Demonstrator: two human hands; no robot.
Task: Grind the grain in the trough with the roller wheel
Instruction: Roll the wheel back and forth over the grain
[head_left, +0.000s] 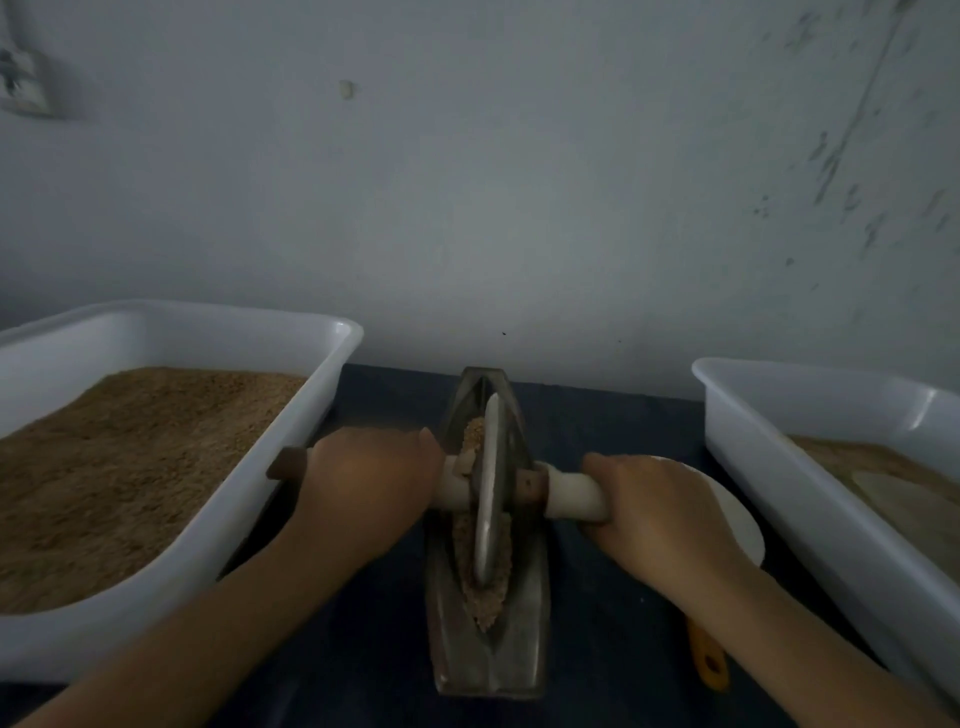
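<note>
A long boat-shaped metal trough lies on the dark table, pointing away from me. Brown crushed grain fills its narrow groove. A thin metal roller wheel stands upright in the groove, on a white axle handle that sticks out to both sides. My left hand grips the left half of the handle, whose dark end shows beyond my knuckles. My right hand grips the right half.
A big white tub of brown grain stands on the left, close to my left arm. Another white tub holding less grain is on the right. A white scoop with an orange handle lies under my right wrist. The grey wall is just behind the trough.
</note>
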